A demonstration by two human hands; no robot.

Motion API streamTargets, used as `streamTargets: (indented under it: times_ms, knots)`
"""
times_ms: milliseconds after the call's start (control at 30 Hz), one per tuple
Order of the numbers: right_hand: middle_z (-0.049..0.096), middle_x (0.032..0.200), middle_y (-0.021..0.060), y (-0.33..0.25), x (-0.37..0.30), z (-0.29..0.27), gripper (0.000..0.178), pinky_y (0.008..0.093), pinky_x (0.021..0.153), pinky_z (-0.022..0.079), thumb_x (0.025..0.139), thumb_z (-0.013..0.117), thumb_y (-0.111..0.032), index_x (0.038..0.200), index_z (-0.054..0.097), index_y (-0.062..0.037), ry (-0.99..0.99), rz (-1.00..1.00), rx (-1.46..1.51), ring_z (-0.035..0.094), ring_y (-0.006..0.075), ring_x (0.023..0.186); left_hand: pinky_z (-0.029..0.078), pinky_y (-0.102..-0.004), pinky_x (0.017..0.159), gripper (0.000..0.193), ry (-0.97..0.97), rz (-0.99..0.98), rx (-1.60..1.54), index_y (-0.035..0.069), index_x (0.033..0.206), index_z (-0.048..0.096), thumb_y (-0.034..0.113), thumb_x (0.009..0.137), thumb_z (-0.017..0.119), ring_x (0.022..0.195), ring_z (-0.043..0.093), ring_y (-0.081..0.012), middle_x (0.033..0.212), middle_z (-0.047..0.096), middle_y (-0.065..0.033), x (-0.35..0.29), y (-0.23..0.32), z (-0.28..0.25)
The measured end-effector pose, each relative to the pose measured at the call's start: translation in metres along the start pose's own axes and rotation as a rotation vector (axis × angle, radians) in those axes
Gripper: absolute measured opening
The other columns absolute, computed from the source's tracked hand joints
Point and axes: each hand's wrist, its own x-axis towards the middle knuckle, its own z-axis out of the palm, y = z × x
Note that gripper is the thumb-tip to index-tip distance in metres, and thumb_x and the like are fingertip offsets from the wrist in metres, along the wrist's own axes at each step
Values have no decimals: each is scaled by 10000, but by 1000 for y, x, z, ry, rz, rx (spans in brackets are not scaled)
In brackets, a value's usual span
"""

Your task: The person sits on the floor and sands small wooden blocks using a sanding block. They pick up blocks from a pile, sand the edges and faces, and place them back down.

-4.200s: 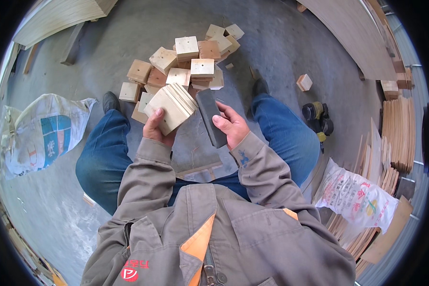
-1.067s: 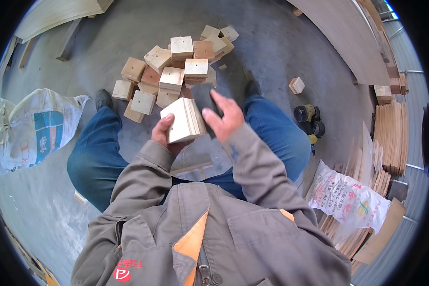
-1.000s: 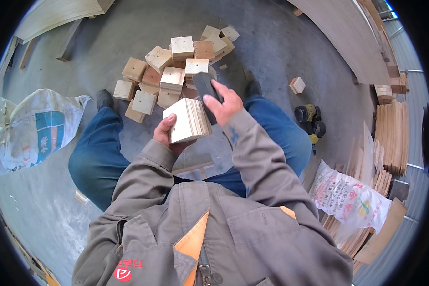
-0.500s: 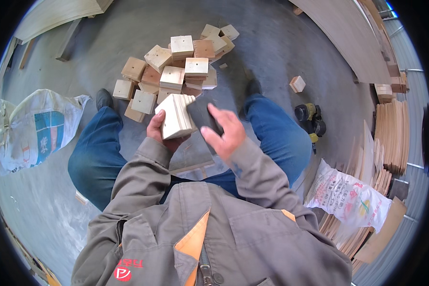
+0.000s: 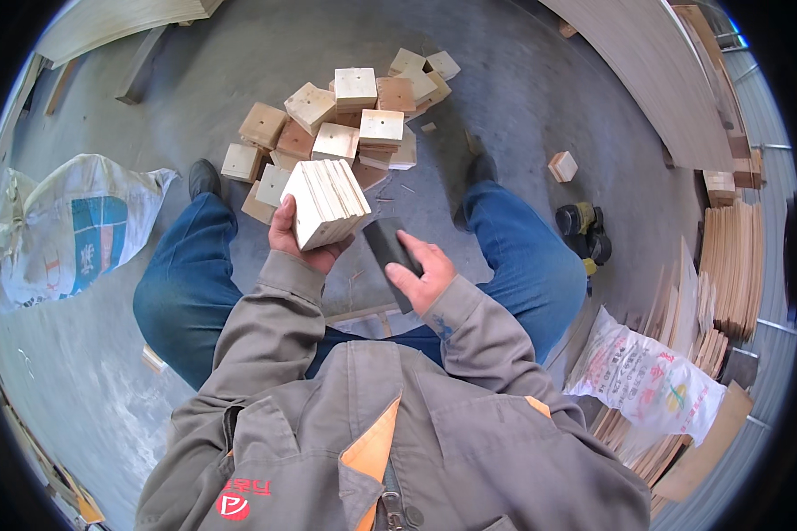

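My left hand point(image 5: 285, 228) grips a stack of square plywood pieces point(image 5: 329, 205) from its left side and underneath. The stack is tilted, with its layered edges facing up and to the right. In my right hand point(image 5: 429, 273) is a dark grey sanding block point(image 5: 386, 255), held between thumb and fingers. A small gap separates this block from the stack. Just beyond the stack, a heap of similar square wooden blocks point(image 5: 335, 140) lies on the floor between my feet, several with a small hole in the top face.
A yellow-and-black power tool point(image 5: 579, 228) and a lone wooden block point(image 5: 562, 166) lie to the right. White sacks rest at left point(image 5: 62, 234) and lower right point(image 5: 646, 376). Thin wooden sheets point(image 5: 731, 265) are stacked along the right wall, and large boards point(image 5: 655, 80) stand at the upper right.
The sanding block has come away from the stack, moving down with my right hand. My left hand has turned the stack so its layered edges show more.
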Motion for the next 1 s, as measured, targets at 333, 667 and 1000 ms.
streamTargets:
  times_ms: [333,667,1000]
  knots:
    - [608,1319,270,-28,18,-47,672,402,1055,470,893,750,-280,1437,526,43,261,-155,-18,607,360,1199,555,-550,881,768,-149,11,-20,199,1485,501,636,865,618,1160,652,-343,1362,633,-102,-5,0,7]
    - [601,1265,290,-52,28,-12,690,475,1031,469,863,763,-332,1421,543,11,149,-481,-16,573,445,1167,480,-552,1069,741,-53,31,26,65,1484,472,383,861,719,1259,615,-331,1374,632,-149,4,-18,2]
    - [635,1334,210,21,86,-33,644,341,1025,488,951,703,-239,1484,468,37,309,173,504,625,244,1189,453,-378,1088,938,-193,373,824,-18,1461,441,176,668,904,1253,586,-241,1326,614,-135,-8,-15,38]
